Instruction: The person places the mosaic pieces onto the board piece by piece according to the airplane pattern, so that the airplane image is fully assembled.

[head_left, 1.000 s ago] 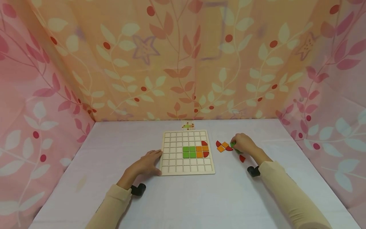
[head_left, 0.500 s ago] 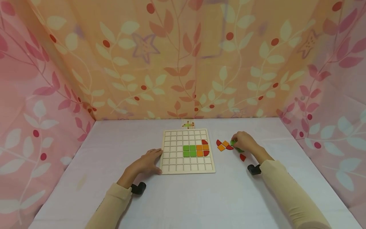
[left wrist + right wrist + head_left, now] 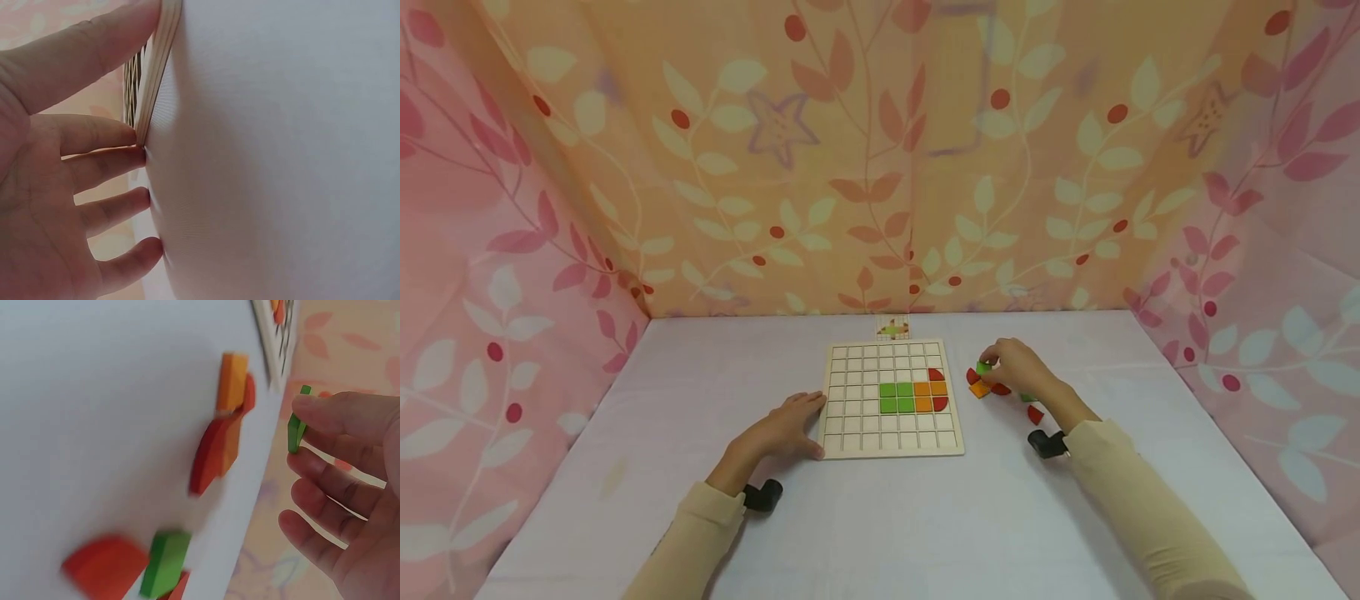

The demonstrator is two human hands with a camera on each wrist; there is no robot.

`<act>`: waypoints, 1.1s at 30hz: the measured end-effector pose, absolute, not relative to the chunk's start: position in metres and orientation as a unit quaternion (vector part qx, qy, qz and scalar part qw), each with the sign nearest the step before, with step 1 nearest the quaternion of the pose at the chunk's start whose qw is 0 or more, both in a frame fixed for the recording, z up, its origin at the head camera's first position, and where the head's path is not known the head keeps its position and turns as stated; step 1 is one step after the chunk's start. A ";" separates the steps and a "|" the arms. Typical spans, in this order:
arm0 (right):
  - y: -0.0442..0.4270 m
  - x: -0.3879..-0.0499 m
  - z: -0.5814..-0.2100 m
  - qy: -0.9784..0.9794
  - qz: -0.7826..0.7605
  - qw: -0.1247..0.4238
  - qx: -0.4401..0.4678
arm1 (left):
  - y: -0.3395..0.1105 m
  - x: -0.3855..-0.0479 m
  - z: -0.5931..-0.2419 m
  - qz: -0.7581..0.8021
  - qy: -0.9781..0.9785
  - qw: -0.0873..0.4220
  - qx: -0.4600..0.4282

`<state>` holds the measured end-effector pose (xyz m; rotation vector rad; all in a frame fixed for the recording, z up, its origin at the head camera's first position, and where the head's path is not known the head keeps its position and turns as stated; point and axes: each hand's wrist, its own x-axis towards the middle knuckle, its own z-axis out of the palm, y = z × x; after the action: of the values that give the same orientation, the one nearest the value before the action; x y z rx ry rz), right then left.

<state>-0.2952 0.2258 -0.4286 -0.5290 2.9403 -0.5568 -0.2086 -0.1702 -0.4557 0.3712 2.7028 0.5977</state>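
My right hand [image 3: 1024, 372] pinches a green square tile [image 3: 983, 367] between thumb and fingertips, lifted above the loose pieces right of the board. In the right wrist view the held tile stands on edge, apart from the table. My left hand [image 3: 784, 427] lies at the left side of the wooden grid board [image 3: 853, 425], its thumb and fingertips touching the edge; in the left wrist view the fingers are spread and nearly straight. On the board sit green squares [image 3: 897, 398], orange squares [image 3: 922, 397] and two red quarter-circle tiles [image 3: 940, 404].
Beneath my right hand lie loose orange [image 3: 980, 389] and red pieces, partly hidden. Nearer the forearm are another green tile [image 3: 165, 562] and a red quarter-circle [image 3: 1035, 414]. A small pattern card [image 3: 892, 327] lies behind the board. Patterned curtains [image 3: 865, 167] enclose the white table.
My right hand has lifted the green tile from the right of the pile and carried it leftward, toward the board. The left hand and board have stayed in place.
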 end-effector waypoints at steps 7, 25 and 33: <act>0.196 -0.294 -0.422 0.963 -0.178 0.054 -0.197 | -0.170 -0.209 -0.455 0.215 0.952 0.172 0.136; 0.123 -0.295 -0.430 0.942 -0.183 0.060 -0.275 | -0.170 -0.209 -0.456 0.207 0.954 0.172 0.129; 0.097 -0.293 -0.431 0.933 -0.181 0.060 -0.305 | -0.169 -0.208 -0.456 0.212 0.954 0.170 0.129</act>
<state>-0.2928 0.0973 -0.4313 -0.9228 2.8236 -0.5480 -0.2083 -0.1694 -0.4561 0.3653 2.7103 0.6035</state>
